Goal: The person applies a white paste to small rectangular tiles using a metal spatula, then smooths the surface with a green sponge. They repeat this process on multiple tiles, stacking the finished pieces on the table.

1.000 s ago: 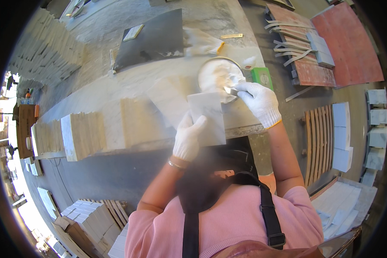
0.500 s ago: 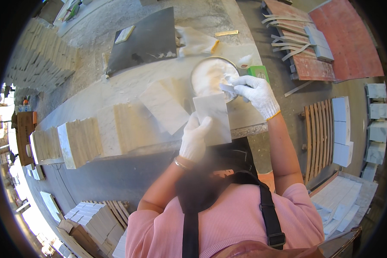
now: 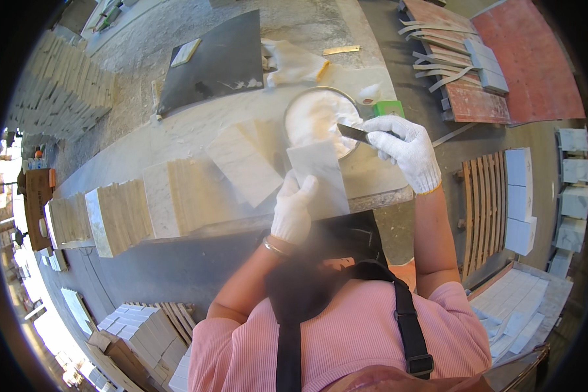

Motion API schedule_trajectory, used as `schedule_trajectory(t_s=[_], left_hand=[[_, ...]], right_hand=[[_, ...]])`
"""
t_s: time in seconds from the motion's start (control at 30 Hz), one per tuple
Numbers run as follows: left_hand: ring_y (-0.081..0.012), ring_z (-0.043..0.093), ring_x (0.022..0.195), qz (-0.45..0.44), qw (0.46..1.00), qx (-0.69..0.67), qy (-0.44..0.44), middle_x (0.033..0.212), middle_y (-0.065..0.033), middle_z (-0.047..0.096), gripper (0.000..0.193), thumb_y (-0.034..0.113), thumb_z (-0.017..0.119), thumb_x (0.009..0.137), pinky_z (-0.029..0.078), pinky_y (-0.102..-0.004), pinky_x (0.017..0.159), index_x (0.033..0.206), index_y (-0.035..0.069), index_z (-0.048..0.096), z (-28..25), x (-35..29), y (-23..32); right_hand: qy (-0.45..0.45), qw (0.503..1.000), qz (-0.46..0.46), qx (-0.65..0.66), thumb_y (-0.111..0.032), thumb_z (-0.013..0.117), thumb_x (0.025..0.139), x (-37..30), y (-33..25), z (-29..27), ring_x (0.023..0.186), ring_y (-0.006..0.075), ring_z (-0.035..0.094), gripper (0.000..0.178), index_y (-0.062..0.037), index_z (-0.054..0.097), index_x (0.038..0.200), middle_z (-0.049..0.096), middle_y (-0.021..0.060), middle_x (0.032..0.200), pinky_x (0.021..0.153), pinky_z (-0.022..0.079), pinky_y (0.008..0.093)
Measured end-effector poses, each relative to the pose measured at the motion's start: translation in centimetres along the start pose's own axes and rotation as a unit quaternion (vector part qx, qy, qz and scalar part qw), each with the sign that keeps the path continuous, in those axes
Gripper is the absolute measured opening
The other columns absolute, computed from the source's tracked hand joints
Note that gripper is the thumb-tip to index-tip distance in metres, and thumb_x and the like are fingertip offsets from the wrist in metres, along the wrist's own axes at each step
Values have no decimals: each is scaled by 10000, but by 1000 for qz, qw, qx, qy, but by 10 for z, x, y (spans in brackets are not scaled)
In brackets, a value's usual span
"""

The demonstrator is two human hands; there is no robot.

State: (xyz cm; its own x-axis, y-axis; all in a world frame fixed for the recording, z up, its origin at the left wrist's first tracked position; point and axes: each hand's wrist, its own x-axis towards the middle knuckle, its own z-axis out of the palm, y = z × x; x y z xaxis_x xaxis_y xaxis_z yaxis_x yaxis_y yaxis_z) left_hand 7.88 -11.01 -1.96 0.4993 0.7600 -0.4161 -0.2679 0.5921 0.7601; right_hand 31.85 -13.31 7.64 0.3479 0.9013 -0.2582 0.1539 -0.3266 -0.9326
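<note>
Over the right part of the round bowl (image 3: 287,119), the flat blade (image 3: 353,133) has just turned its dark face up, leaving it at the white paste (image 3: 317,117). The right hand (image 3: 408,151) pinches it, fingers pressed together; nearer the person than the bowl, the left hand (image 3: 293,208) pinches 1 pale tile (image 3: 321,171), its underside fingers hidden.

At the counter's (image 3: 372,181) edge, my white-gloved left hand (image 3: 293,209) grips a pale tile (image 3: 321,173); my gloved right hand (image 3: 406,150) holds a flat blade (image 3: 353,133) over a round pan (image 3: 287,115) of white paste (image 3: 315,119).
</note>
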Motion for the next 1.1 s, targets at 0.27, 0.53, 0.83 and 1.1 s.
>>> schedule_trajectory(t_s=[0.27,0.53,0.83,1.1], left_hand=[[-118,556,1117,-1,1000,7,13,1246,-48,639,349,195,584,1073,447,-302,1008,1363,3,557,2,2,-3],[-117,548,1128,6,1000,7,14,1255,-49,637,352,193,581,1074,435,-296,1017,1361,-8,556,4,3,-2],[-116,551,1116,-5,1000,-7,30,1254,-42,638,357,189,597,1061,435,-298,1014,1362,-1,564,3,4,-5],[-119,556,1129,-2,999,-19,31,1248,-41,641,380,193,605,1057,441,-300,1021,1378,-4,563,2,5,-5]], right_hand=[[6,998,-55,-29,-58,742,939,-4,0,3,713,56,587,216,-47,781,1151,703,0,890,649,471,219],[37,973,-179,-138,-15,754,924,-5,8,5,850,121,677,186,-11,781,1109,763,65,999,778,545,267],[49,976,-171,-125,3,743,925,-3,9,4,842,103,664,187,-6,776,1109,774,51,1038,762,539,253],[2,996,-79,-38,-30,724,942,0,16,5,727,54,581,199,-16,773,1135,746,15,974,661,481,215]])
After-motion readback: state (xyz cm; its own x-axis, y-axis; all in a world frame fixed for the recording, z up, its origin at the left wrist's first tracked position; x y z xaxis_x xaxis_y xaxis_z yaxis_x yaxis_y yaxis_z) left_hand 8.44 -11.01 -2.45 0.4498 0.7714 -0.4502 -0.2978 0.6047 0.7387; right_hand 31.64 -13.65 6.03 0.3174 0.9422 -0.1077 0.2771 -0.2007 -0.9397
